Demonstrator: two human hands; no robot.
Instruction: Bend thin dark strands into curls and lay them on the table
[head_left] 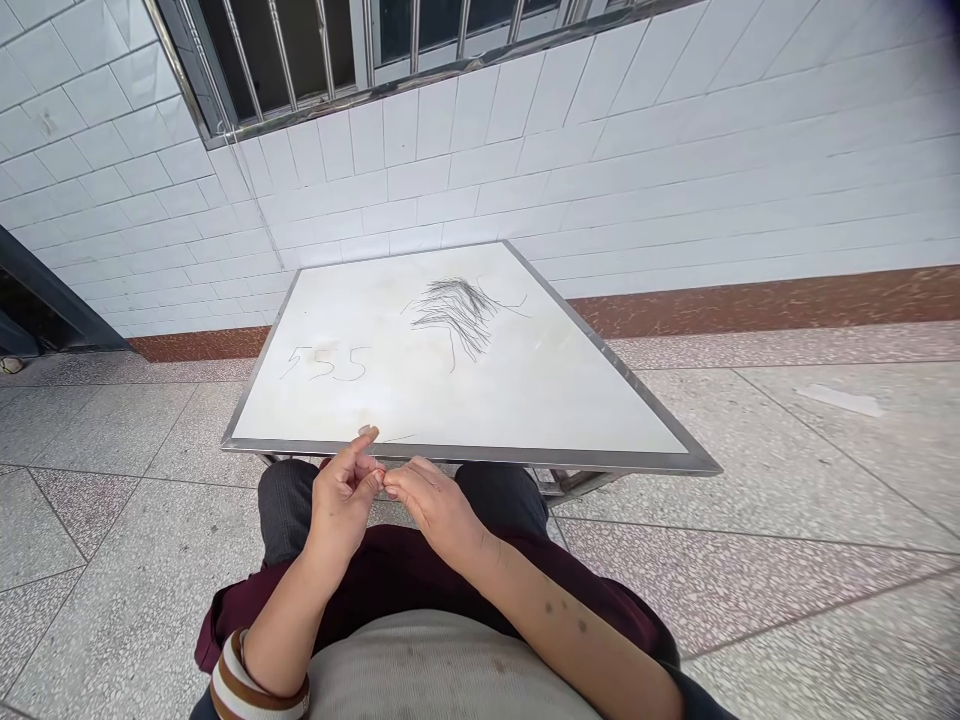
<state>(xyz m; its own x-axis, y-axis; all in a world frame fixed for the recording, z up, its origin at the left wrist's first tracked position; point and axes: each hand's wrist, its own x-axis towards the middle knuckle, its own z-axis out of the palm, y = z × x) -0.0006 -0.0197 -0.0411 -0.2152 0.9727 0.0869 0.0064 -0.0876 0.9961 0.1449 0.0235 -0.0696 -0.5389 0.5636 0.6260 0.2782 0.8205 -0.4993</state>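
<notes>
My left hand and my right hand meet fingertip to fingertip above my lap, just short of the near edge of a low white table. Both pinch at the same spot; whatever lies between the fingers is too thin to make out, though a faint dark strand runs onto the table edge beside them. A loose tuft of dark hair-like strands lies on the far middle of the tabletop, well away from both hands. The marks "555" are written on its left part.
The table has a metal rim and stands on a speckled tile floor against a white tiled wall with a barred window above. A white scrap lies on the floor at right. My knees sit under the table's near edge.
</notes>
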